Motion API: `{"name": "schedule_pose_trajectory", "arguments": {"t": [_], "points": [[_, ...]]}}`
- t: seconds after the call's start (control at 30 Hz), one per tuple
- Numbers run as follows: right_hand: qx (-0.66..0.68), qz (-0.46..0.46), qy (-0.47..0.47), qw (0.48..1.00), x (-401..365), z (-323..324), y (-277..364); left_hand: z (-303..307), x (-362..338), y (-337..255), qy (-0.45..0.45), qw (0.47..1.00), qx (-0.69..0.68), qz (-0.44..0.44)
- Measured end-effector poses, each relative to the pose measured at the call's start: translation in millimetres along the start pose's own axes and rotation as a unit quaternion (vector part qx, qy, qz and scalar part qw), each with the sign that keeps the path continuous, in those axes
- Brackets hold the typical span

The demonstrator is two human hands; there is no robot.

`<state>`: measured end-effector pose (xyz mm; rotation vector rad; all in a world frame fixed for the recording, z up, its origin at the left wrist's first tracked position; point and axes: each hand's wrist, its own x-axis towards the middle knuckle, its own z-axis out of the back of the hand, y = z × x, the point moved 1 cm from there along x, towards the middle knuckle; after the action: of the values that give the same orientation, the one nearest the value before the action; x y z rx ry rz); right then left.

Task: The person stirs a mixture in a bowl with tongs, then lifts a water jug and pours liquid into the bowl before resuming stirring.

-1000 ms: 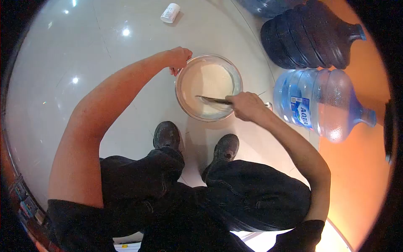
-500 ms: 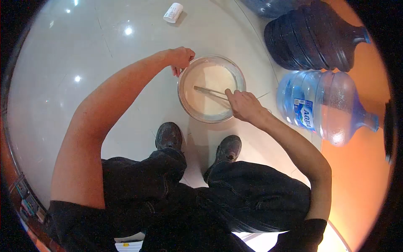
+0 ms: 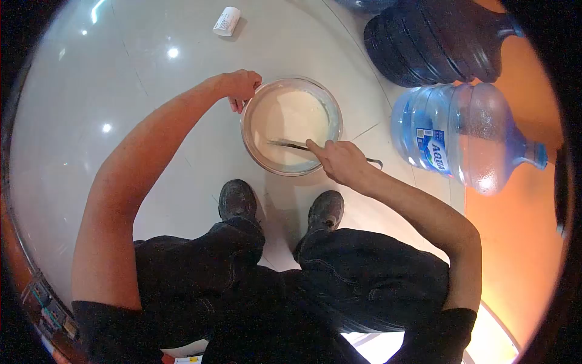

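Observation:
A round metal bowl [image 3: 249, 143] stands on the floor in front of my shoes, holding a pale cream-coloured mixture [image 3: 291, 118]. My left hand [image 3: 244, 88] grips its upper left rim, fingers bent over the edge. At the lower right of the bowl, my right hand [image 3: 342, 161] is closed around a slim metal utensil [image 3: 290, 144] with a looped handle end. The utensil's far end reaches into the mixture; its exact kind is hard to make out.
On the right lie a clear blue water jug [image 3: 461, 136] and a dark ribbed water jug [image 3: 433, 45], beside an orange wall [image 3: 521, 242]. A white cylindrical container [image 3: 227, 22] lies on the tiled floor [image 3: 151, 109] beyond the bowl. My shoes [image 3: 237, 199] are close to the bowl.
My right hand has moved slightly down, and the utensil's tip has swung lower in the mixture. The whole scene has shifted a little left in view. My left hand stays on the rim.

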<state>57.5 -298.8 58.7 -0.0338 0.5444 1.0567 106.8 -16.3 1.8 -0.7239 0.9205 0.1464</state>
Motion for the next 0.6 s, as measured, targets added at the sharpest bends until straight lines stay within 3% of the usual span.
{"name": "schedule_pose_trajectory", "arguments": {"t": [0.1, 0.2, 0.6], "points": [[-0.033, 0.012, 0.01, 0.999, -0.5, 5.0, -2.9, 0.1, 2.3, 1.0, 0.004, 1.0, 0.002, -0.004], [0.036, -0.037, 0.061, 0.997, 4.4, 21.3, -7.7, 0.8, 0.4, 0.9, 0.01, 1.0, 0.0, -0.01], [-0.002, 0.002, -0.031, 1.0, 12.0, 36.7, -27.2, -0.1, 1.1, 1.2, 0.005, 1.0, -0.005, 0.002]]}}
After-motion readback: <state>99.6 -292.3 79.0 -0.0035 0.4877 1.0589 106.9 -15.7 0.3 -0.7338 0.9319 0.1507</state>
